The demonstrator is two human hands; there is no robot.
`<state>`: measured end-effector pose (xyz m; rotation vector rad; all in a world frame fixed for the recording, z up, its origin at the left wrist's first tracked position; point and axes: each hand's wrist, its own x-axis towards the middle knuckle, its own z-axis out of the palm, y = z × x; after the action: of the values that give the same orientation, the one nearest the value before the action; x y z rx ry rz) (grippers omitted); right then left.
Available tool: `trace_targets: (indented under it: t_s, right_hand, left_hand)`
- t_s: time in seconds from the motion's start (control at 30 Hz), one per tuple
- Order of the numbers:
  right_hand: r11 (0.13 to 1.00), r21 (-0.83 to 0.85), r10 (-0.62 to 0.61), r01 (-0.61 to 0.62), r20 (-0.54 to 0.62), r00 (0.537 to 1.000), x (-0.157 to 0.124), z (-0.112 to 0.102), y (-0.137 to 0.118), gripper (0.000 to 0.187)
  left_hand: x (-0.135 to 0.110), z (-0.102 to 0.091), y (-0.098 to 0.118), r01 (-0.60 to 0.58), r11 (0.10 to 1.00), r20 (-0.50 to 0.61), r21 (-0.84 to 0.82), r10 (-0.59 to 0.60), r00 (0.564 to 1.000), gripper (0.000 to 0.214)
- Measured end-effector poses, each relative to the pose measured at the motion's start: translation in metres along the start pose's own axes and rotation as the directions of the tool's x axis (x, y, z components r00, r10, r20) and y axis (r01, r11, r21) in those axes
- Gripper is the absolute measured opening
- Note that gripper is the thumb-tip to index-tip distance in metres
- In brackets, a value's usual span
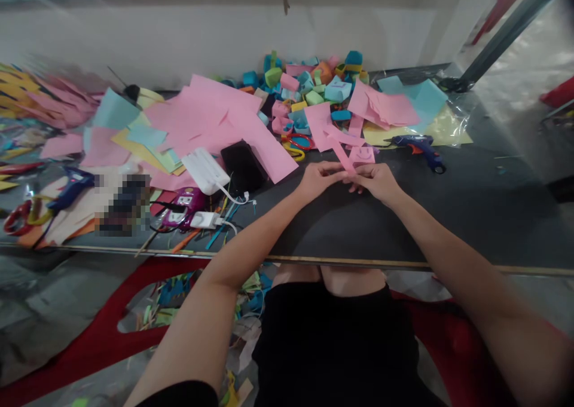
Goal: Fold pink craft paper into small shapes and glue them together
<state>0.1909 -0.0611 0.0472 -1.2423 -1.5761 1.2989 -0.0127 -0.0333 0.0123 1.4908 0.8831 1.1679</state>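
Note:
My left hand and my right hand meet over the dark table, both pinching a narrow pink paper strip that runs up and away from my fingertips. Just beyond the strip lies a small pink paper piece with a drawn smile. More pink strips and sheets lie behind it. Both hands have their fingers closed on the strip.
A blue glue gun lies to the right, another blue glue gun at the left. A pile of folded coloured paper boxes sits at the back. Black phone, white power bank, scissors and pink sheets lie left of centre.

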Motion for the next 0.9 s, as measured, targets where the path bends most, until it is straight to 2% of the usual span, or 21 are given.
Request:
trace_targets:
  t_s: [0.1,0.27,0.43,0.63,0.7,0.8,0.9]
  right_hand:
    - [1.0,-0.007,0.019,-0.019,0.023,1.0,0.0,0.004,-0.002,0.052]
    - [0.999,-0.027,0.039,-0.038,0.043,0.998,-0.001,0.004,-0.003,0.046]
    - [0.997,-0.05,0.064,-0.061,0.056,0.996,-0.002,0.004,-0.002,0.049]
    - [0.998,-0.047,0.049,-0.046,0.06,0.997,0.002,-0.001,0.003,0.042]
    - [0.995,-0.094,0.036,-0.032,0.047,0.998,0.002,-0.005,0.005,0.039]
    - [0.958,-0.284,-0.04,0.035,-0.013,0.999,0.002,-0.011,0.007,0.029]
    - [0.833,-0.542,-0.184,0.113,-0.078,0.98,0.0,-0.013,0.008,0.02]
  left_hand:
    - [-0.007,0.009,0.003,-0.03,0.995,-0.002,0.091,0.031,1.0,0.02]
    - [-0.004,0.011,0.004,0.074,0.997,-0.198,0.037,-0.065,0.978,0.017]
    - [0.007,-0.005,0.007,0.108,0.993,-0.371,-0.043,-0.116,0.921,0.02]
    - [0.02,-0.026,0.002,0.072,0.996,-0.458,-0.053,-0.088,0.885,0.015]
    - [0.024,-0.034,0.002,0.071,0.996,-0.49,-0.059,-0.091,0.867,0.015]
    - [0.021,-0.044,0.008,0.024,0.999,-0.513,0.024,-0.008,0.858,0.018]
    - [0.01,-0.047,0.02,-0.101,0.952,-0.394,0.29,0.215,0.894,0.022]
